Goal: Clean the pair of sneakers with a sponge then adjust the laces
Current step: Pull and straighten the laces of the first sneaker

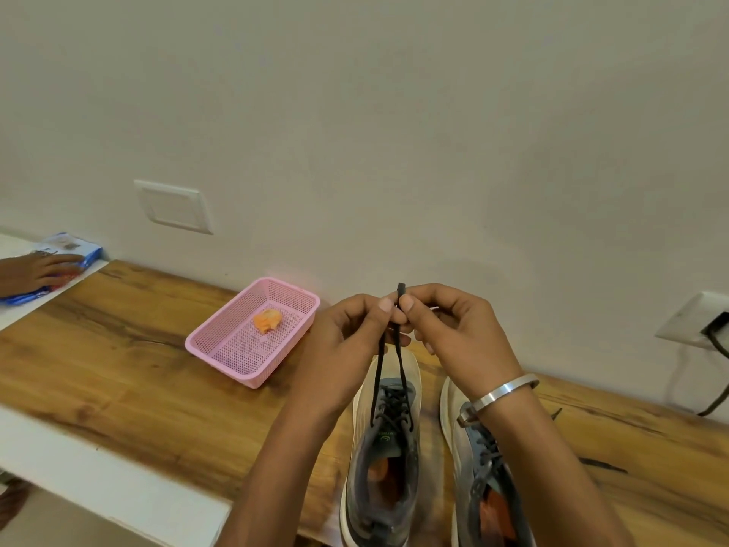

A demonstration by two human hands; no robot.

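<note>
Hands meet above the toe of the left grey mesh sneaker with white sole point(384, 440), which stands on the wooden tabletop point(130, 361) with its toe toward the far wall. The left hand point(347, 341) and the right hand point(453, 333) both pinch the two ends of the black lace point(399, 309) between thumb and fingertips; the lace runs taut and nearly upright down to the eyelets. The right grey mesh sneaker point(485, 459) stands just beside the first, parallel, partly covered by the right forearm with its silver metal bangle point(501, 390). A loose black lace end point(603, 465) lies on the wood right of it.

The pink perforated plastic basket point(221, 341) sits left of the hands, apart from the sneakers, holding the orange sponge point(267, 320). Bare wood extends left of the basket to the white edge. Another person's hand point(35, 272) rests on a blue packet point(75, 248) at the far left.
</note>
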